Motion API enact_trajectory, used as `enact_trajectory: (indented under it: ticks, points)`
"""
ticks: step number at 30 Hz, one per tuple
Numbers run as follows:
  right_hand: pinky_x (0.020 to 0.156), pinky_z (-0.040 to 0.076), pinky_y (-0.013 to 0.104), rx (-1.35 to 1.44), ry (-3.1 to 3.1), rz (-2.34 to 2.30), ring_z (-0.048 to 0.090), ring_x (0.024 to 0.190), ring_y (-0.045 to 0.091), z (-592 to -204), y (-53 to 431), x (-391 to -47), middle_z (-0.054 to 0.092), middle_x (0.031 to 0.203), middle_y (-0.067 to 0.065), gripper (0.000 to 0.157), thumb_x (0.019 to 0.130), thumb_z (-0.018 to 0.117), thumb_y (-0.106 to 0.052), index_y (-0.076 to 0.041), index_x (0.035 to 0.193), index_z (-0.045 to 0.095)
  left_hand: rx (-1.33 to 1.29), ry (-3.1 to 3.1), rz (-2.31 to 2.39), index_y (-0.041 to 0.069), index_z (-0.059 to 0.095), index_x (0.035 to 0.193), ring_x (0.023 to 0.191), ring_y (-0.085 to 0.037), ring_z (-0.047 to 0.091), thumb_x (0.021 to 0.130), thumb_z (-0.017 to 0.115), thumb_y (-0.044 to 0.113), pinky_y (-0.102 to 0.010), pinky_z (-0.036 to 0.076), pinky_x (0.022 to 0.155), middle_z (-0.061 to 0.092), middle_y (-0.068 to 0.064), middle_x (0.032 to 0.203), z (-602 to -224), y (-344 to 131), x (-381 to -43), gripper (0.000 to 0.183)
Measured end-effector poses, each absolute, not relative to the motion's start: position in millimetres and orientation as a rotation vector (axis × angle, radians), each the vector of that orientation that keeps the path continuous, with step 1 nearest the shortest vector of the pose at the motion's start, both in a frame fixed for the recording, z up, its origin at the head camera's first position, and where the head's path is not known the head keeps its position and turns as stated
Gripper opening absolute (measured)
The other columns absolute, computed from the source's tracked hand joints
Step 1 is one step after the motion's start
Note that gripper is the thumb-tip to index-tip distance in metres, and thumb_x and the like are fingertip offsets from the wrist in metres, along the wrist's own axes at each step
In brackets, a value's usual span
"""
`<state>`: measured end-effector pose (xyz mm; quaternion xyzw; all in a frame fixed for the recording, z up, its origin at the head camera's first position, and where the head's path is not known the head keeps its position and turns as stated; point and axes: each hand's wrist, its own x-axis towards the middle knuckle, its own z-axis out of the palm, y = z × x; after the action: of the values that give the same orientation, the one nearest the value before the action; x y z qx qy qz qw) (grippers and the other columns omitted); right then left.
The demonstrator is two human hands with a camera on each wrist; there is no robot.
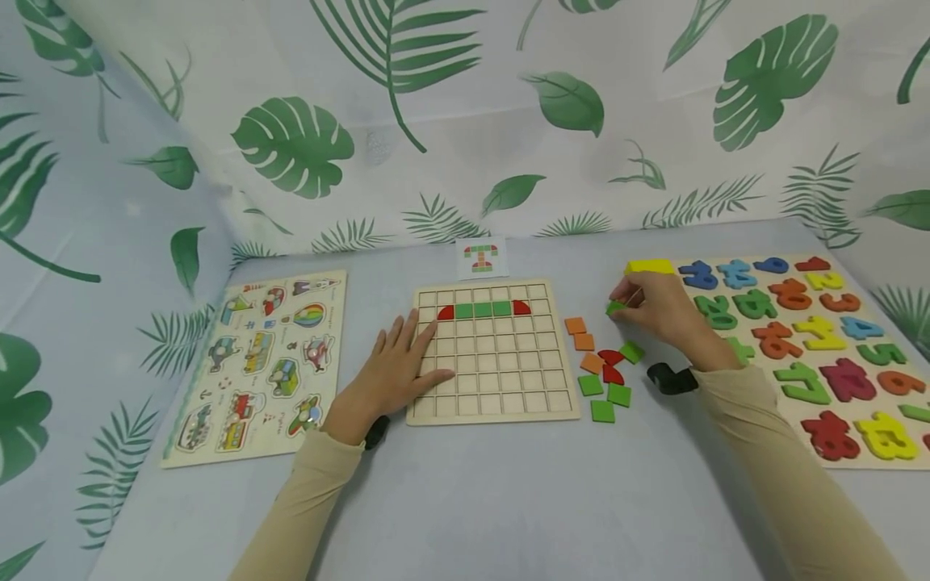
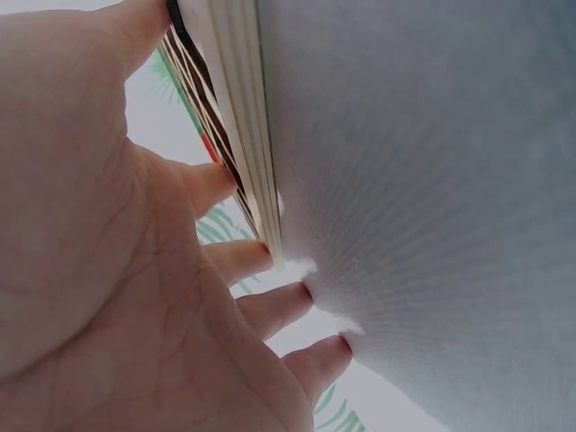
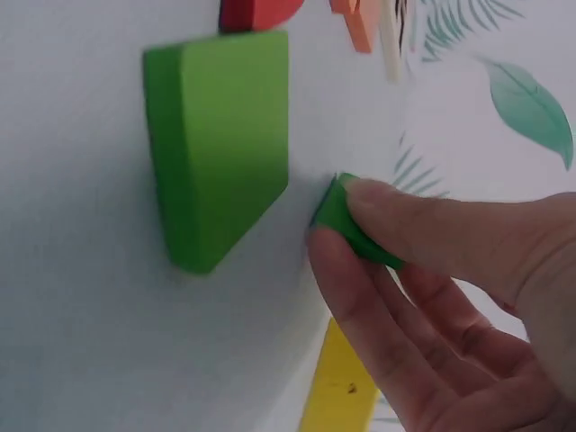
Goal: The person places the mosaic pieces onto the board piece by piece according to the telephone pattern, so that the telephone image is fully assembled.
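Note:
My right hand (image 1: 657, 311) pinches a green square tile (image 3: 355, 220) between thumb and fingers, to the right of the loose tiles. My left hand (image 1: 392, 367) lies with fingers spread on the left edge of a wooden grid board (image 1: 494, 411). In the board's second row sit three green squares (image 1: 483, 310), with a red quarter-round tile (image 1: 446, 313) at the left end and another red quarter-round (image 1: 521, 307) at the right end. Between board and right hand lie several loose tiles: orange squares (image 1: 584, 342), green squares (image 1: 602, 411) and red quarter-rounds (image 1: 613, 374).
Behind the board stands a pattern card (image 1: 481, 258) with a red, green and orange figure. A picture puzzle board (image 1: 334, 290) lies on the left, a number puzzle board (image 1: 799, 403) on the right. A yellow block (image 1: 649, 266) is beyond my right hand. Leaf-printed cloth hangs behind.

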<state>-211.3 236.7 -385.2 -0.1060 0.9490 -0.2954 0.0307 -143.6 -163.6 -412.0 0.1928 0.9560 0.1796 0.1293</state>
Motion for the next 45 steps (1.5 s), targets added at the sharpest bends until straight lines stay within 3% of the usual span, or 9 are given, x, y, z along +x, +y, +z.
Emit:
enact_trajectory:
  ticks: [10, 19, 28, 45]
  points:
    - [0.081, 0.059, 0.054, -0.628, 3.033, -1.042, 0.070, 0.088, 0.037, -366, 205, -210, 0.071, 0.096, 0.023, 0.010, 0.089, 0.078, 0.008, 0.006, 0.096, 0.072, 0.560, 2.777, 0.516, 0.005, 0.015, 0.168, 0.158, -0.048, -0.001, 0.107, 0.055, 0.052, -0.065, 0.005, 0.125, -0.002, -0.026, 0.172, -409, -163, -142, 0.087]
    - [0.080, 0.062, 0.049, -0.907, 2.872, -1.164, 0.071, 0.087, 0.031, -351, 163, -211, 0.072, 0.096, 0.017, 0.013, 0.087, 0.078, 0.012, 0.006, 0.098, 0.077, 0.571, 2.784, 0.531, 0.005, 0.017, 0.168, 0.158, -0.049, 0.001, 0.106, 0.056, 0.051, -0.066, 0.006, 0.124, 0.000, -0.027, 0.172, -411, -164, -142, 0.087]
    - [0.079, 0.061, 0.039, -0.952, 2.710, -1.183, 0.068, 0.087, 0.028, -362, 145, -219, 0.073, 0.097, 0.013, 0.017, 0.089, 0.077, 0.010, 0.005, 0.105, 0.080, 0.571, 2.779, 0.526, 0.006, 0.014, 0.169, 0.158, -0.049, 0.000, 0.106, 0.056, 0.053, -0.066, 0.005, 0.125, -0.002, -0.026, 0.173, -412, -166, -144, 0.088]
    - [0.083, 0.060, 0.043, -0.966, 2.657, -1.117, 0.070, 0.088, 0.025, -391, 147, -225, 0.077, 0.099, 0.011, 0.015, 0.089, 0.078, 0.008, 0.002, 0.103, 0.081, 0.581, 2.781, 0.553, 0.004, 0.016, 0.168, 0.157, -0.050, 0.002, 0.106, 0.058, 0.049, -0.067, 0.006, 0.124, 0.000, -0.028, 0.172, -410, -165, -144, 0.087]
